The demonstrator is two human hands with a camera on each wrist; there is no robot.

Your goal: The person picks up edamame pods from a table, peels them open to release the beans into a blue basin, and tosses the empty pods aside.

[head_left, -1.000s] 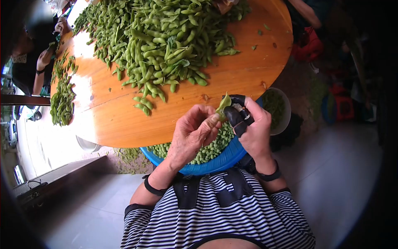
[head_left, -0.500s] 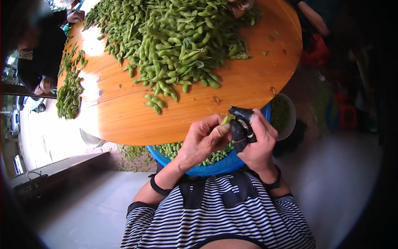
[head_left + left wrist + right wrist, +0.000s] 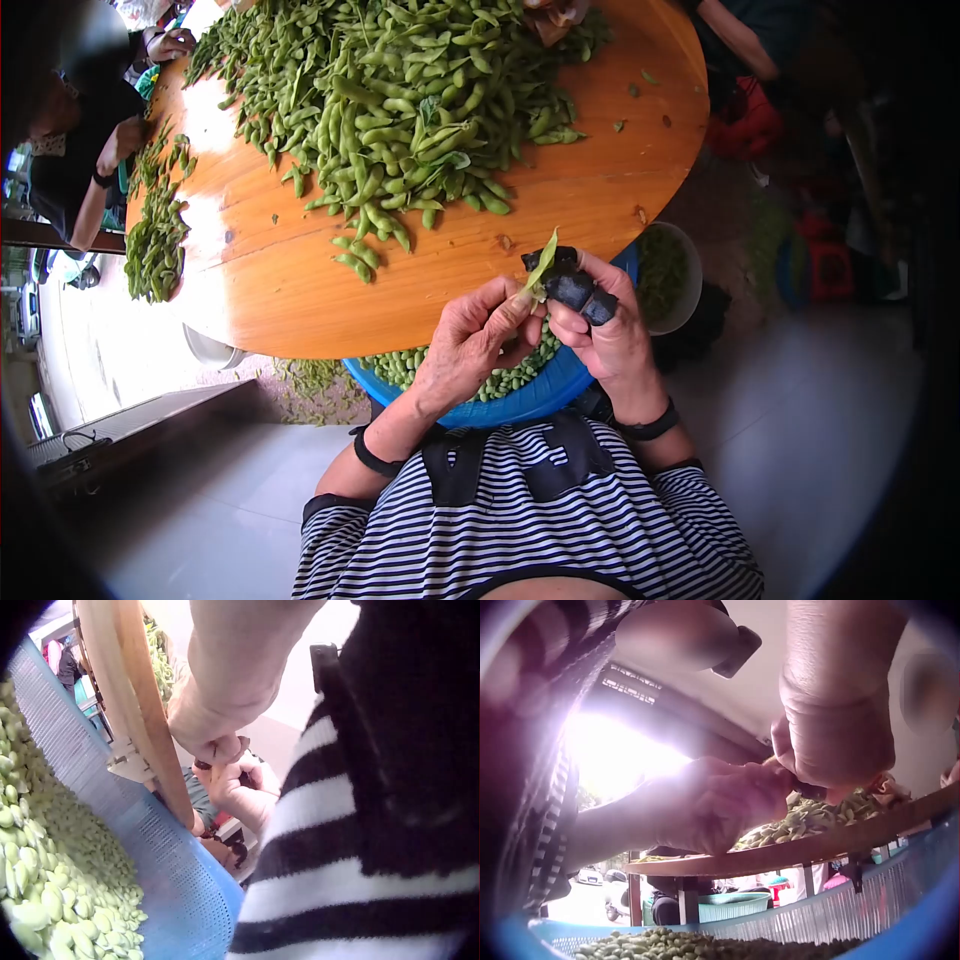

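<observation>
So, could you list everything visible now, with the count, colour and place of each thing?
table: one, orange, head view's upper middle
large pod pile: one, green, on the table
small pod heap: one, green, table's left edge
held pod: one, green, in the left hand
basket: one, blue, below the table's near edge
shelled beans: many, pale green, in the basket
bucket: one, whitish, right of the table
container: one, white, below the table's left side
floor scraps: many, green, left of basket
other people: at least two, dark clothes, left and upper right
striped shirt: one, black and white, bottom
wristbands: two, black, one per wrist
finger covers: several, black, right hand
left hand: one, bare, pinching the pod
right hand: one, beside the pod
</observation>
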